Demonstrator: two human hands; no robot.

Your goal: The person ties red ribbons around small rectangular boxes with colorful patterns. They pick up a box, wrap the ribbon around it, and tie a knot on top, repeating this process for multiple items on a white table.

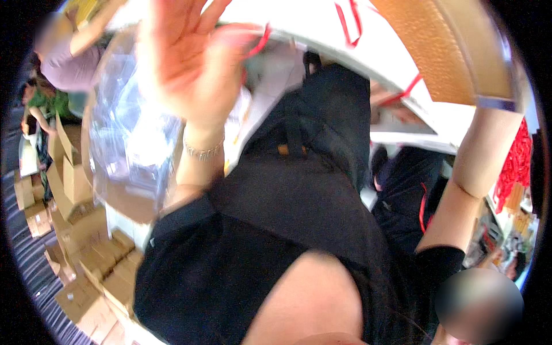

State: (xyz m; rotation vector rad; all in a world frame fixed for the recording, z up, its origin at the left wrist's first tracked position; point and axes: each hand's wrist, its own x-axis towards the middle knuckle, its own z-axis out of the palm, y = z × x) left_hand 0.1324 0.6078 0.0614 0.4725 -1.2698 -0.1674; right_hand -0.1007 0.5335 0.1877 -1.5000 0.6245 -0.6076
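Note:
My left hand is raised at the upper left, blurred, palm showing, with fingers spread past the top edge. A chain bracelet circles its wrist. Close to the thumb runs a red ribbon; whether they touch is unclear. My right forearm reaches up to a brown textured box or board with a dark blue band at its end. Behind that piece my right hand is out of sight. More red ribbon lies on the white tabletop.
A carton of clear plastic bags stands at the left, beside open cardboard boxes. One person is at the far upper left, another at the lower right. Red strands hang at the right.

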